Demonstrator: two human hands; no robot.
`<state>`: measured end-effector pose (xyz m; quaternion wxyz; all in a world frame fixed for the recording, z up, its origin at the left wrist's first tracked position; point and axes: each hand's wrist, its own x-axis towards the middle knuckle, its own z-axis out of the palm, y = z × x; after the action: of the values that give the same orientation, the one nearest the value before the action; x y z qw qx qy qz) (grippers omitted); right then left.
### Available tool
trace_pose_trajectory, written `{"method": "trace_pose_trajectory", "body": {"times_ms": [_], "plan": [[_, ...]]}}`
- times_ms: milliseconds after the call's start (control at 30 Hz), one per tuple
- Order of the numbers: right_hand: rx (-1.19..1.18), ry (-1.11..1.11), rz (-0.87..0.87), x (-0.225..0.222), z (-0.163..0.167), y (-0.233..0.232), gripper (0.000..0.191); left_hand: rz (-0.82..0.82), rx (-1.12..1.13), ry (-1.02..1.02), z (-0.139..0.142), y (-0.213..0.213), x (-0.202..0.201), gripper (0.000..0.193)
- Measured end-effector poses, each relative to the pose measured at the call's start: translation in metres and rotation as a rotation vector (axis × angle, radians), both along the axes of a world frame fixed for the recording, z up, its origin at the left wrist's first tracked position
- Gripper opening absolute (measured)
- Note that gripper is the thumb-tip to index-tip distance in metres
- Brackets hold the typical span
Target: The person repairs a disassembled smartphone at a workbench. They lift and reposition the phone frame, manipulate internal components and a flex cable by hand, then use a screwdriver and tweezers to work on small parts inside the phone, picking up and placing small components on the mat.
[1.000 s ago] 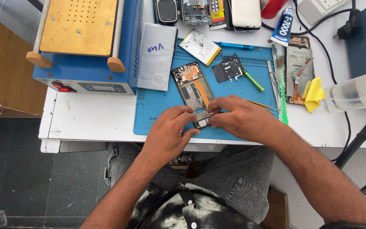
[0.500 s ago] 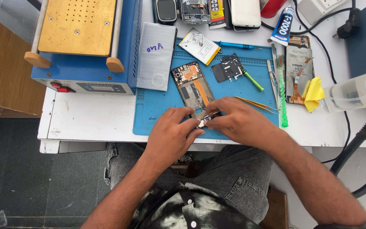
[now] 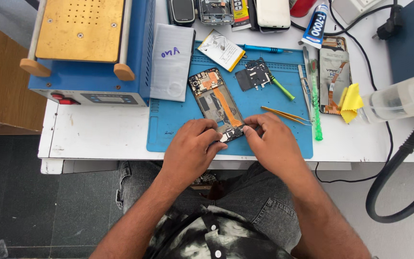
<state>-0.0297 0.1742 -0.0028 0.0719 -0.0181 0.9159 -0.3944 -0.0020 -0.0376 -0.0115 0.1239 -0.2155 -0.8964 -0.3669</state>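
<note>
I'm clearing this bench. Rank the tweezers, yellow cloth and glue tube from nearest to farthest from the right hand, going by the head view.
1. Tweezers: on the blue mat, just beyond the right hand.
2. Yellow cloth: off the mat, further right.
3. Glue tube: at the table's far edge, upper right.

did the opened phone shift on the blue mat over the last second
No. The opened phone lies at the same slant on the blue mat, its top end equally near the grey sleeve. Both hands work at its lower end.
</note>
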Motion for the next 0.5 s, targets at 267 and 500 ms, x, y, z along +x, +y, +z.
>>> {"method": "trace_pose_trajectory", "body": {"times_ms": [267, 500], "plan": [[-0.395, -0.28, -0.031, -0.011, -0.002, 0.017, 0.031, -0.017, -0.064, 0.003, -0.003, -0.003, 0.003, 0.022], [-0.703, -0.483, -0.025, -0.015, -0.011, 0.017, 0.045, -0.027, -0.06, 0.012, -0.004, -0.004, 0.006, 0.021]]}}
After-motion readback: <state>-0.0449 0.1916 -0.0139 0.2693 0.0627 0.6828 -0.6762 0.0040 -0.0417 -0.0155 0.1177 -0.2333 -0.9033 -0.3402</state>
